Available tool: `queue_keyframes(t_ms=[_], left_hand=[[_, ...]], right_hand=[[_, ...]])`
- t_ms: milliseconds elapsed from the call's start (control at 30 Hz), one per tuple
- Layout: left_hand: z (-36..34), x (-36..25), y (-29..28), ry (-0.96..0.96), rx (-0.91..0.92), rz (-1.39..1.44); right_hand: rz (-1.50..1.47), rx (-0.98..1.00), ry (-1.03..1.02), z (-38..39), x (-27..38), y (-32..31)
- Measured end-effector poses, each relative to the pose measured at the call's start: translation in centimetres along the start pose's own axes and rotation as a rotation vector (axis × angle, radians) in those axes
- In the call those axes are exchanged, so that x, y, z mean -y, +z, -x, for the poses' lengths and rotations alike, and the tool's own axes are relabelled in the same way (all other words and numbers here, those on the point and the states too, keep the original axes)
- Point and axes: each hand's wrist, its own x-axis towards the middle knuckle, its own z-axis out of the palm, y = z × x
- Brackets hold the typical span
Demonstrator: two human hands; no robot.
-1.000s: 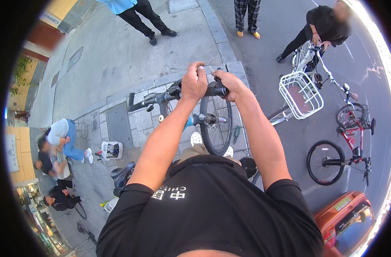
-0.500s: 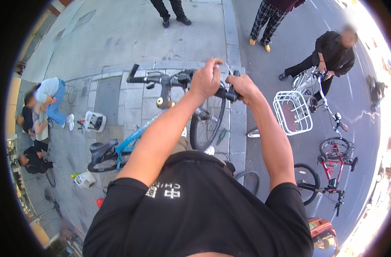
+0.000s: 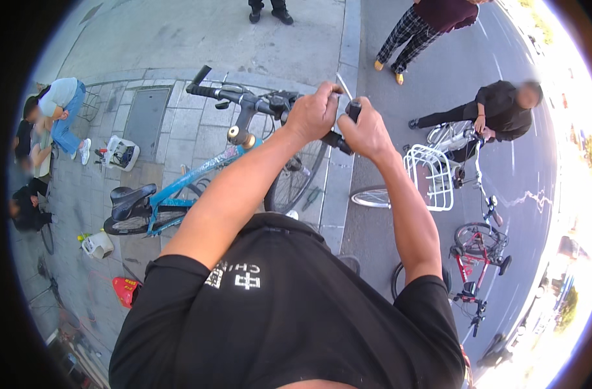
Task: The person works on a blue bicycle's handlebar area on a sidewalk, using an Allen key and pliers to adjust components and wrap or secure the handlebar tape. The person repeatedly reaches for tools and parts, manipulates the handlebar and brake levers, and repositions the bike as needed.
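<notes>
A blue bicycle (image 3: pixel 179 188) stands in front of me on the paved sidewalk, its black handlebar (image 3: pixel 241 98) running left to right. My left hand (image 3: pixel 314 115) is closed around the right part of the handlebar. My right hand (image 3: pixel 367 133) grips the black grip at the bar's right end (image 3: pixel 353 110), close against the left hand. Both arms reach forward over my black shirt. The front wheel (image 3: pixel 296 181) shows below my left forearm, and the black saddle (image 3: pixel 130 194) lies to the lower left.
A white bicycle with a white basket (image 3: pixel 432 176) is held by a person in black (image 3: pixel 503 110) on the road. A small red bicycle (image 3: pixel 477 259) stands at right. People crouch at left (image 3: pixel 49 123). Two more people stand at the top. Containers (image 3: pixel 98 245) sit on the pavement.
The view has swung left and down, so the blue bicycle shows more fully. Both hands have stayed together on the right end of the handlebar.
</notes>
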Motion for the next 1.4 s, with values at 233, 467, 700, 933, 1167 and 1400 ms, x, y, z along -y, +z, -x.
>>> queue_keyframes(t_ms=[233, 467, 700, 933, 1167, 1400], left_hand=[[0.5, 0.8, -1.2, -0.085, 0.065, -0.050], [0.1, 1.4, -2.1, -0.050, 0.070, -0.021], [-0.6, 2.6, -2.5, -0.062, 0.050, -0.027], [0.1, 3.4, -2.8, -0.006, 0.054, 0.002], [-0.3, 3.4, -3.5, -0.021, 0.070, -0.019], [-1.1, 4.0, -2.4, -0.053, 0.087, 0.026]], right_hand=[[-0.352, 0.216, 0.540, -2.4, -2.6, 2.3], [-0.212, -0.119, 0.084, -0.9, -1.2, 4.4], [-0.496, 0.096, 0.583, -4.2, -0.9, 4.9], [-0.044, -0.163, -0.040, -0.9, 1.2, 5.5], [-0.188, -0.047, 0.166, -2.4, 0.6, 5.8], [-0.094, -0.051, 0.057, -2.1, 1.7, 3.7]])
